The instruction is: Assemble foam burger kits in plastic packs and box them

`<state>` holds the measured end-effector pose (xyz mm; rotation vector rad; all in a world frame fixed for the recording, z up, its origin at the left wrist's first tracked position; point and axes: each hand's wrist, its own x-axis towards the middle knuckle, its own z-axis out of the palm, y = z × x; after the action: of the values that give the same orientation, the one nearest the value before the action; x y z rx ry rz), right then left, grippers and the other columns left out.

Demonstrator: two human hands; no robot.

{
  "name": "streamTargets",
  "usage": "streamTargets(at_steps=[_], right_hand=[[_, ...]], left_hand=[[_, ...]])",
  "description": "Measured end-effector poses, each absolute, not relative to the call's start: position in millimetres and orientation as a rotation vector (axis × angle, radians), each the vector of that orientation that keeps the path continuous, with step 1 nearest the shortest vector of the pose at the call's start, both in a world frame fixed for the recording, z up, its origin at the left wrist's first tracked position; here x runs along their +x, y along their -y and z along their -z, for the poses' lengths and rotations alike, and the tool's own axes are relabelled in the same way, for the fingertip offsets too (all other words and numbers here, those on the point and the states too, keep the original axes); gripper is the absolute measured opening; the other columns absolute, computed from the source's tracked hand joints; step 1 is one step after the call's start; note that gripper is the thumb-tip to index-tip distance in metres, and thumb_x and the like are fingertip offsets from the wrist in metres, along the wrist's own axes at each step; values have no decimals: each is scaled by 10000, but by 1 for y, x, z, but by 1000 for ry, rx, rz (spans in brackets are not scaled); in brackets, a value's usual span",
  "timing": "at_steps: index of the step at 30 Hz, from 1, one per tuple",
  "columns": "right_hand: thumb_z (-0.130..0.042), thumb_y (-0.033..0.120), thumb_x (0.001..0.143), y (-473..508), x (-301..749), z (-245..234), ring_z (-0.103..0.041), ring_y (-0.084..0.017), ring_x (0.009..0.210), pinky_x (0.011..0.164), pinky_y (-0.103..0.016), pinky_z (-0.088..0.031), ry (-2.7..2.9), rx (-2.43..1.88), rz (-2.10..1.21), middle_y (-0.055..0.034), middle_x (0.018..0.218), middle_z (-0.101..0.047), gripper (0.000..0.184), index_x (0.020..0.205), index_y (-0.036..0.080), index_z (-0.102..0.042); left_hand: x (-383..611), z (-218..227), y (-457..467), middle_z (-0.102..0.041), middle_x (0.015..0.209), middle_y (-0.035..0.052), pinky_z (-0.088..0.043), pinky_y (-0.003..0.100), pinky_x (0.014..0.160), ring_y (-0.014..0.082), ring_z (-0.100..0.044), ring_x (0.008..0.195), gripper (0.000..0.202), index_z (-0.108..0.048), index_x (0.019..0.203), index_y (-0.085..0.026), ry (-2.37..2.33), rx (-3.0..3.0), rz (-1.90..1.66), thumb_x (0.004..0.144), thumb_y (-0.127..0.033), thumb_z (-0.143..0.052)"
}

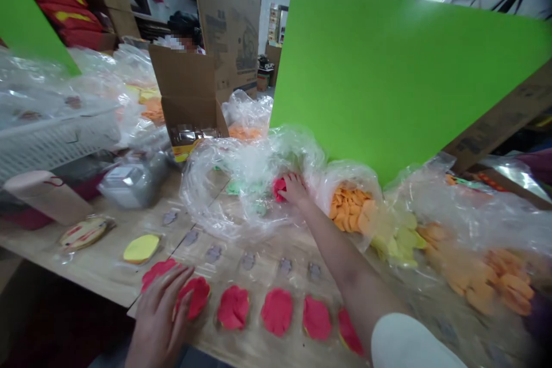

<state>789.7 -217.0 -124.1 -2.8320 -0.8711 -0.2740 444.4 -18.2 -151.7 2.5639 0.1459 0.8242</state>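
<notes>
My right hand point(295, 188) reaches across the table to a clear plastic bag point(224, 207). Its thumb and fingers are on a red flower-shaped piece point(279, 190) at the bag; part of the grip is hidden. Near the front edge, my left hand point(161, 313) has its fingers stretched out over a red piece point(196, 297) in the row. Further along that row lie more red flower-shaped pieces point(276, 311), with yellowish edges showing under some. Behind them runs a line of small grey pieces in clear packets point(249, 260). A yellow round piece point(141, 248) lies to the left.
Bags of orange pieces point(351, 207) and yellow pieces point(399, 236) stand at right, before a green board point(388, 80). An open cardboard box point(185, 80) is behind. On the left are a white basket point(56, 141), a pink case point(45, 195) and clear plastic containers point(129, 184).
</notes>
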Motion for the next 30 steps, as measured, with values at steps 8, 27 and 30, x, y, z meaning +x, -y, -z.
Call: streamTargets(at_steps=[8, 27, 30], right_hand=[[-438, 188, 864, 238, 767, 127, -272, -263, 1262, 1025, -447, -206, 1101, -2834, 375, -150, 1283, -437, 338, 1199, 160, -475], [-255, 421, 908, 250, 764, 114, -594, -154, 837, 713, -289, -478, 553, -2085, 9, -73, 953, -633, 414, 1036, 152, -544], [-321, 499, 876, 247, 748, 94, -609, -144, 806, 695, -284, -497, 452, -1754, -190, -68, 969, -640, 435, 1055, 169, -543]], left_hand=[[538, 116, 74, -555, 1127, 72, -388, 346, 922, 203, -491, 1080, 281, -545, 1115, -236, 128, 2353, -549, 852, -217, -447], [619, 93, 103, -603, 1116, 100, -411, 349, 904, 218, -544, 1056, 372, -570, 1060, -157, -310, 1538, -310, 781, -402, -542], [638, 79, 107, -454, 1331, 118, -366, 354, 965, 234, -436, 1204, 519, -497, 1189, -188, -267, 1475, -313, 718, -349, -641]])
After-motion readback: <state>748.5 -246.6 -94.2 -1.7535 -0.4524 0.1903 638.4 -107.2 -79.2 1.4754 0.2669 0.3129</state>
